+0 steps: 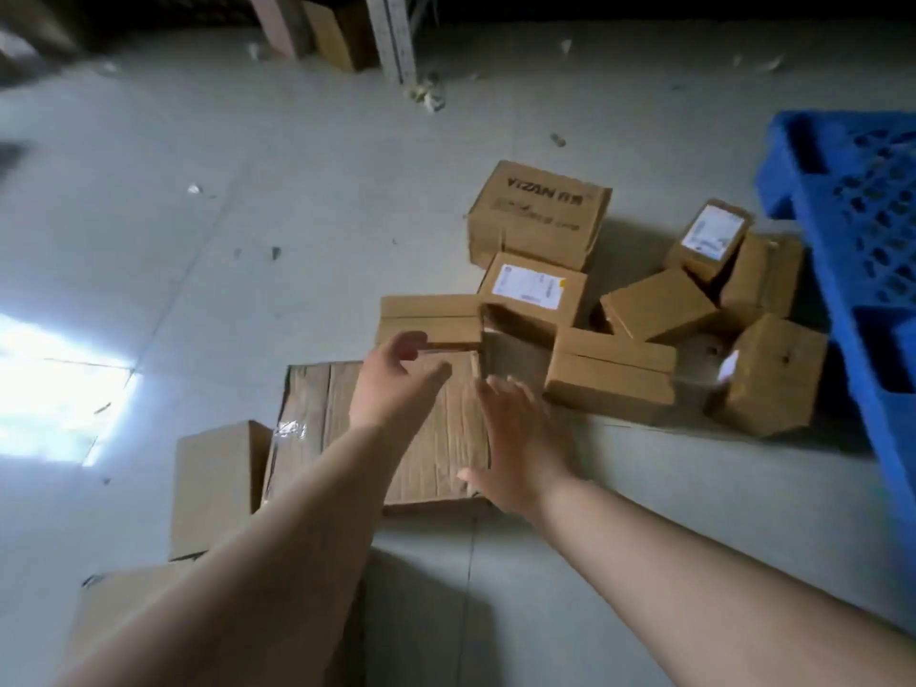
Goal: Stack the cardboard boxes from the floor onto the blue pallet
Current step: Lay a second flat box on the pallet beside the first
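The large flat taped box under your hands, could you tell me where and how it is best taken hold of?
Probably by its two opposite side edges, one hand each. The large flat taped box lies flat and wide, and the left hand and right hand already hover open above it, so come down from above.

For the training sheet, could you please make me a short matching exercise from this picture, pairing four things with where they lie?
Things:
1. blue pallet
2. printed box
3. taped flat box
4. left hand

Places:
A. under both hands
B. right edge of the view
C. reaching towards the pile, holding nothing
D. far end of the pile

Pairs: 1-B, 2-D, 3-A, 4-C
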The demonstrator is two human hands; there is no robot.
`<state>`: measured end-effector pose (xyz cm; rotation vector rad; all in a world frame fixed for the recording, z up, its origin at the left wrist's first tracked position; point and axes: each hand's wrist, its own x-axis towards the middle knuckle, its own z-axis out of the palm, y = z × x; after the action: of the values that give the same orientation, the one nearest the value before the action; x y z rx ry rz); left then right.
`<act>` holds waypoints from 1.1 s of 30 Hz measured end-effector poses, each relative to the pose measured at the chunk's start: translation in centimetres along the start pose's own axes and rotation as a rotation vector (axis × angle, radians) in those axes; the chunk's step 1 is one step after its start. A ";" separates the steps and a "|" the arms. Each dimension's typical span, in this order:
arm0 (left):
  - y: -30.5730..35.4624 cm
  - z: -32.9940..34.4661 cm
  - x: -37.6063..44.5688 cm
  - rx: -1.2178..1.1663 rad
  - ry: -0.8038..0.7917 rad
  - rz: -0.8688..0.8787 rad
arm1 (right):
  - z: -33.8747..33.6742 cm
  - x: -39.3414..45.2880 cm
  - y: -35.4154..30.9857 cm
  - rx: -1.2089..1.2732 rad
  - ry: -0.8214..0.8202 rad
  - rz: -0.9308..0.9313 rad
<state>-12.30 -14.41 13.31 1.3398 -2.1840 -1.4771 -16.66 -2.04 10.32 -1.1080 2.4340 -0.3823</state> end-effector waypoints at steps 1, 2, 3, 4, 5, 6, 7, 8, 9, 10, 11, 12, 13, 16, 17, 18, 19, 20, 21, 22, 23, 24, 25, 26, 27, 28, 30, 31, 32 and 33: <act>-2.1 -2.0 0.1 -0.005 0.039 -0.035 | 1.5 0.3 -1.8 0.006 -0.038 -0.018; -4.1 -4.0 0.1 -0.012 0.077 -0.073 | 3.0 0.5 -3.5 0.006 -0.064 -0.040; -6.1 -6.0 -0.2 -0.017 0.109 -0.109 | 4.7 0.6 -5.1 0.000 -0.080 -0.064; -8.0 -7.7 -0.5 -0.022 0.135 -0.139 | 6.4 0.6 -6.7 -0.005 -0.092 -0.087; -10.0 -9.4 -1.0 -0.026 0.161 -0.163 | 8.2 0.6 -8.2 -0.012 -0.106 -0.106; -11.9 -10.9 -1.5 -0.032 0.189 -0.187 | 9.9 0.5 -9.8 -0.022 -0.122 -0.122; -13.8 -12.3 -2.1 -0.041 0.219 -0.217 | 11.5 0.4 -11.3 -0.038 -0.142 -0.142; -15.7 -13.7 -2.7 -0.051 0.249 -0.248 | 13.1 0.4 -12.8 -0.062 -0.170 -0.167; -17.2 -14.7 -3.4 -0.062 0.277 -0.273 | 14.3 0.3 -13.9 -0.087 -0.195 -0.194; -19.1 -15.9 -4.2 -0.080 0.309 -0.302 | 15.7 0.1 -15.1 -0.113 -0.227 -0.227; -21.0 -16.9 -5.1 -0.093 0.341 -0.332 | 17.1 -0.1 -16.3 -0.130 -0.259 -0.251; -22.8 -17.8 -6.0 -0.103 0.363 -0.365 | 18.3 -0.3 -17.1 -0.139 -0.285 -0.259; -24.8 -18.7 -7.1 -0.118 0.386 -0.406 | 19.6 -0.6 -18.0 -0.151 -0.313 -0.265; -30.1 -20.3 -10.2 -0.177 0.447 -0.527 | 23.0 -1.3 -19.7 -0.212 -0.361 -0.283; -31.7 -20.6 -11.2 -0.191 0.463 -0.564 | 23.9 -1.4 -20.0 -0.235 -0.366 -0.294; -33.2 -20.7 -12.1 -0.201 0.484 -0.598 | 24.8 -1.3 -20.3 -0.256 -0.369 -0.301; -34.7 -20.7 -12.9 -0.211 0.511 -0.631 | 25.7 -1.1 -20.4 -0.273 -0.372 -0.302; -36.1 -20.6 -13.7 -0.208 0.541 -0.677 | 26.6 -0.9 -20.5 -0.290 -0.378 -0.298; -37.4 -20.4 -14.6 -0.169 0.580 -0.742 | 27.4 -0.7 -20.6 -0.308 -0.388 -0.290; -38.8 -20.1 -15.4 -0.103 0.622 -0.830 | 28.1 -0.3 -20.6 -0.328 -0.398 -0.280; -39.8 -19.9 -16.3 -0.051 0.662 -0.944 | 28.8 0.1 -20.6 -0.351 -0.409 -0.266; -40.9 -19.5 -17.2 -0.061 0.694 -1.076 | 29.5 0.5 -20.5 -0.378 -0.422 -0.249; -41.9 -19.2 -17.9 -0.143 0.724 -1.199 | 30.0 1.0 -20.4 -0.411 -0.433 -0.230; -42.9 -18.6 -18.7 -0.278 0.745 -1.303 | 30.5 1.3 -20.3 -0.448 -0.440 -0.208; -43.9 -17.9 -19.3 -0.429 0.737 -1.378 | 30.9 1.7 -20.1 -0.483 -0.440 -0.185; -44.8 -17.1 -19.8 -0.577 0.698 -1.429 | 31.2 2.0 -19.9 -0.506 -0.434 -0.157; -45.7 -15.8 -20.6 -0.792 0.575 -1.430 | 31.5 2.4 -19.7 -0.496 -0.412 -0.081; -45.9 -15.3 -20.9 -0.836 0.533 -1.413 | 31.5 2.5 -19.6 -0.465 -0.405 -0.044; -45.9 -15.2 -21.1 -0.841 0.521 -1.402 | 31.4 2.6 -19.6 -0.428 -0.405 -0.015; -45.8 -15.2 -21.3 -0.827 0.534 -1.383 | 31.2 2.6 -19.6 -0.386 -0.413 0.008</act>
<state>35.07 -12.68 -9.92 2.4651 -0.0205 -1.6223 9.82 -18.70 -9.24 -1.1888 2.1827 0.3099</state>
